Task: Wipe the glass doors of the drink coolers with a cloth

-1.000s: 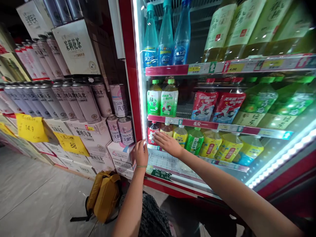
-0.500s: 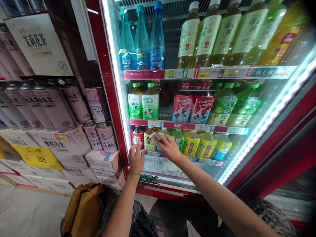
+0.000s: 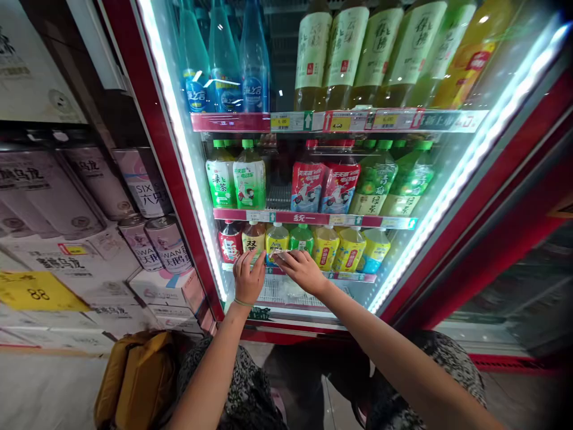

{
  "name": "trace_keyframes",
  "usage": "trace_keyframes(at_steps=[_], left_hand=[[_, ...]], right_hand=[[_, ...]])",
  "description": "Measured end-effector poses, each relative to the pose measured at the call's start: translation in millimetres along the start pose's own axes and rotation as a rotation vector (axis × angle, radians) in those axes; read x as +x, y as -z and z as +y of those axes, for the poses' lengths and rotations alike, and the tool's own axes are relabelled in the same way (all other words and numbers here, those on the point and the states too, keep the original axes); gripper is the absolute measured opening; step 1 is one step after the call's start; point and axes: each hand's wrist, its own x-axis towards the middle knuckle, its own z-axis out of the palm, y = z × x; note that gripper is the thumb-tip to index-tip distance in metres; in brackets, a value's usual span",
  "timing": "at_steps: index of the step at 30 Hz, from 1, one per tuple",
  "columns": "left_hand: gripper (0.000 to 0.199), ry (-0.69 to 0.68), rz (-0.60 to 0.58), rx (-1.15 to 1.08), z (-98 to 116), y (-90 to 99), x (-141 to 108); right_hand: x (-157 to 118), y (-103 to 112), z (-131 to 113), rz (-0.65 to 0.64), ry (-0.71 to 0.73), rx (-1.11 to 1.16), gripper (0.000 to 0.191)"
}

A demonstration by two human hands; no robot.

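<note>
My left hand is raised in front of the lower part of a lit drinks fridge, fingers stretched upward and holding nothing I can see. To its right my right hand has its fingers bent over a small whitish crumpled tissue. Both hands appear to be at the fridge's glass front; exact contact is hard to tell. Behind the fingers stands the bottom row of bottles: a red-labelled bottle, a cream-labelled bottle, a yellow-and-blue bottle and a green bottle.
Higher shelves hold blue bottles, tea bottles and red-labelled bottles. Stacked cartons and pink cans stand left of the fridge. A mustard-yellow bag lies on the floor by my left knee.
The view has shifted right and slightly downward. My right hand has come down relative to the bottom shelf, from beside the cream-labelled bottle to the shelf's front strip. My left hand stays close by.
</note>
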Motion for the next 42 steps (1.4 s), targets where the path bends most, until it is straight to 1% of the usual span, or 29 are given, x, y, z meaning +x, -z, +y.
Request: trace_keyframes(at_steps=[1,2,4,5,6,9,10,11,14,15,16,19,20,21,23,24,25,27,28,29,30,33,34,35,36,39,40,41,42], left_hand=[[0.043,-0.020,0.016,0.006,3.1,-1.0,1.1],[0.045,-0.037,0.030,0.008,6.2,-2.1,2.2],[0.049,-0.071,0.046,0.008,12.2,-4.5,4.2],[0.050,-0.088,0.048,0.005,15.0,-6.0,5.0],[0.050,-0.103,0.048,0.001,17.5,-7.7,5.8],[0.048,-0.117,0.064,-0.005,24.3,-13.4,7.8],[0.047,-0.115,0.069,-0.004,26.6,-15.2,8.6],[0.046,-0.114,0.071,-0.001,29.0,-16.8,9.3],[0.046,-0.132,0.057,0.004,37.1,-20.5,11.2],[0.045,-0.140,0.053,0.001,39.9,-21.6,11.9],[0.044,-0.147,0.052,-0.003,42.7,-22.9,12.7],[0.040,-0.157,0.060,-0.011,51.8,-29.1,16.2],[0.040,-0.161,0.066,-0.011,55.3,-32.1,17.6],[0.040,-0.168,0.074,-0.011,59.0,-35.4,18.8],[0.039,-0.188,0.098,-0.013,66.8,-42.6,20.2],[0.040,-0.197,0.108,-0.015,70.6,-46.1,20.0],[0.040,-0.202,0.114,-0.015,74.0,-49.5,19.2],[0.040,-0.206,0.118,-0.011,78.7,-55.1,16.4],[0.041,-0.210,0.121,-0.008,80.0,-57.3,14.7],[0.041,-0.218,0.129,-0.005,80.7,-59.1,13.2],[0.041,-0.226,0.138,-0.003,81.1,-60.7,12.1],[0.040,-0.232,0.171,-0.004,82.5,-64.7,10.8],[0.040,-0.223,0.179,-0.005,83.4,-66.1,10.6],[0.040,-0.215,0.186,-0.006,84.5,-67.6,10.3],[0.039,-0.208,0.190,-0.007,85.5,-69.3,9.6],[0.035,-0.180,0.188,-0.009,87.5,-75.2,6.1],[0.032,-0.164,0.186,-0.009,87.9,-77.2,4.8],[0.030,-0.150,0.185,-0.006,88.3,-78.9,3.9],[0.028,-0.143,0.190,-0.002,89.2,-80.2,3.7]], right_hand=[[-3.6,1.4,1.2,-0.004,0.004,-0.005,0.051],[-6.5,2.9,2.7,0.024,-0.060,-0.021,0.051],[-10.7,5.5,5.4,0.137,-0.287,-0.061,0.051],[-12.8,6.5,6.3,0.187,-0.366,-0.071,0.051],[-15.4,7.3,6.7,0.205,-0.381,-0.069,0.051],[-26.8,9.2,5.4,0.109,-0.186,-0.033,0.050],[-31.2,9.7,4.8,0.083,-0.163,-0.033,0.049],[-35.4,10.1,4.3,0.088,-0.206,-0.044,0.048],[-46.2,10.4,5.3,0.228,-0.538,-0.089,0.047],[-49.8,10.4,6.4,0.256,-0.590,-0.088,0.047],[-53.7,10.5,7.8,0.252,-0.579,-0.076,0.048],[-66.1,10.9,11.2,0.153,-0.393,-0.032,0.051],[-69.2,11.0,11.1,0.151,-0.396,-0.038,0.050],[-71.1,10.8,10.2,0.185,-0.464,-0.060,0.050],[-71.7,9.8,6.3,0.291,-0.665,-0.115,0.047],[-71.1,9.3,4.3,0.314,-0.722,-0.130,0.046],[-70.8,9.3,3.0,0.286,-0.702,-0.129,0.046],[-73.6,11.3,4.9,0.171,-0.578,-0.109,0.045],[-77.2,13.7,8.2,0.137,-0.550,-0.101,0.044],[-81.9,16.7,12.8,0.143,-0.580,-0.097,0.043],[-87.1,20.1,17.7,0.191,-0.673,-0.095,0.042],[-97.8,27.3,27.5,0.408,-1.049,-0.079,0.043],[-98.4,27.8,27.9,0.439,-1.102,-0.071,0.043],[-97.8,27.3,27.2,0.435,-1.087,-0.062,0.043],[-96.9,26.6,26.2,0.398,-1.013,-0.050,0.042],[-100.7,27.4,29.2,0.239,-0.701,0.001,0.045],[-105.4,29.5,33.5,0.227,-0.672,0.010,0.045],[-111.1,32.2,38.9,0.248,-0.710,0.014,0.044],[-117.1,34.9,44.4,0.299,-0.804,0.011,0.041]])
